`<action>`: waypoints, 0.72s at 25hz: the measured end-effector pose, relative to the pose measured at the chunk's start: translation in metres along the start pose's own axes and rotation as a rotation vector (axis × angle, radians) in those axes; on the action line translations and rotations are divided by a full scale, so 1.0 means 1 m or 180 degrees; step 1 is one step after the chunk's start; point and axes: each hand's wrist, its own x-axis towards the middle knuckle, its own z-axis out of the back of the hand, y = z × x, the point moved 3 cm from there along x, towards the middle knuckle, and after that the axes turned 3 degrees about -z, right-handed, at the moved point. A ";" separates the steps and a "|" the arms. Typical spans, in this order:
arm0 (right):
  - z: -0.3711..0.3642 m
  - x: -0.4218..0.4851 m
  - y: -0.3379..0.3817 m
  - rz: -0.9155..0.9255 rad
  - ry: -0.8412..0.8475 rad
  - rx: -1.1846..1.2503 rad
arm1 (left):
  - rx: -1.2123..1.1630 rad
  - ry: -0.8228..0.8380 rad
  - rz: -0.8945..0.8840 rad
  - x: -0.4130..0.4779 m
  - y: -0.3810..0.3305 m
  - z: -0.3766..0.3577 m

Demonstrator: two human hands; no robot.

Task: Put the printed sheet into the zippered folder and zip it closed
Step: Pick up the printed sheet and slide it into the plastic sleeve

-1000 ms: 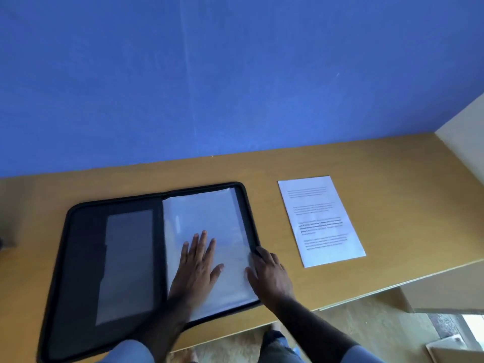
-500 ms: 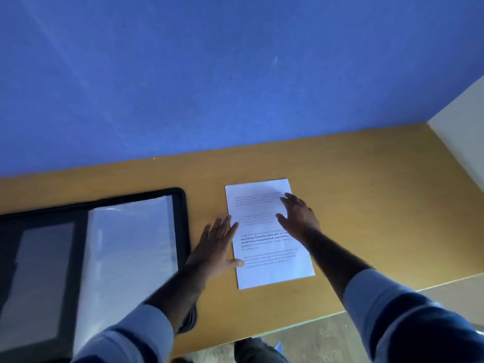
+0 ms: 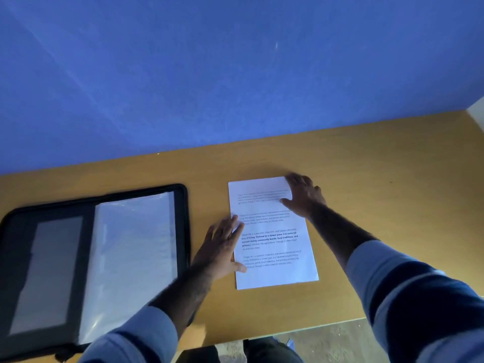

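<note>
printed sheet (image 3: 272, 239): lying flat on wooden desk (image 3: 379, 192), thin, limp, likely sliding | left hand (image 3: 222, 247) pressing its near-left edge, fingers spread, gripping nothing | right hand (image 3: 303, 195) splayed at far-right corner; you are best pinching there | zippered folder (image 3: 183, 231) lying open beyond your left hand.

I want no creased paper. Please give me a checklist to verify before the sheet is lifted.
1. Folder lies open on the table: ok.
2. Sheet lies flat, beside the folder: ok.
3. Left hand touches the sheet's left edge: ok.
4. Right hand is at the far right corner: ok.
5. Firm pinch on the corner: cannot tell.
6. Free sleeve inside the folder: cannot tell.
</note>
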 end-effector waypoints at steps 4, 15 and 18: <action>0.002 0.003 0.004 -0.0011 -0.0331 0.0076 | -0.0016 0.0003 0.0056 -0.002 -0.002 0.000; -0.020 -0.066 -0.001 -0.1542 -0.0168 0.3801 | -0.0007 -0.0037 0.0075 -0.001 0.000 -0.002; -0.027 -0.083 -0.007 -0.1755 -0.0022 0.3414 | -0.0108 -0.0147 0.0009 -0.002 0.002 -0.003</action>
